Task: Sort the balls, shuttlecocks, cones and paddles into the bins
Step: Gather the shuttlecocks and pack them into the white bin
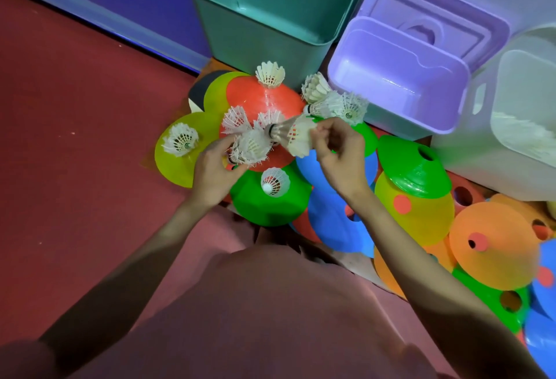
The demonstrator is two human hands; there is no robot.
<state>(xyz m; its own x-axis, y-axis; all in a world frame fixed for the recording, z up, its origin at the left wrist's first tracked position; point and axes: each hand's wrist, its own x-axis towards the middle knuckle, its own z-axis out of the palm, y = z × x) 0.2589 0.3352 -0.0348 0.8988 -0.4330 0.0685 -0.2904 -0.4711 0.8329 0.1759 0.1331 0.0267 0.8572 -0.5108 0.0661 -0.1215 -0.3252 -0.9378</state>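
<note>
Two bare hands meet at the middle of the frame, over a heap of flat plastic cones on a red floor. The left hand (215,172) grips a bunch of white shuttlecocks (249,143), fingers curled round their bases. The right hand (338,154) pinches the feathered skirt of one more shuttlecock (298,134), whose cork end points toward the bunch.

Loose shuttlecocks lie around them — one on a yellow cone (177,165) at centre left, one on a green cone (270,201) just below the hands, one atop a red cone (266,98) above them.

Three bins stand along the top: a teal bin (270,35), a purple bin (400,83) to its right, and a white bin (493,149) at the right edge — white shuttlecocks show inside it. More cones, orange, blue and green, fill the lower right.
</note>
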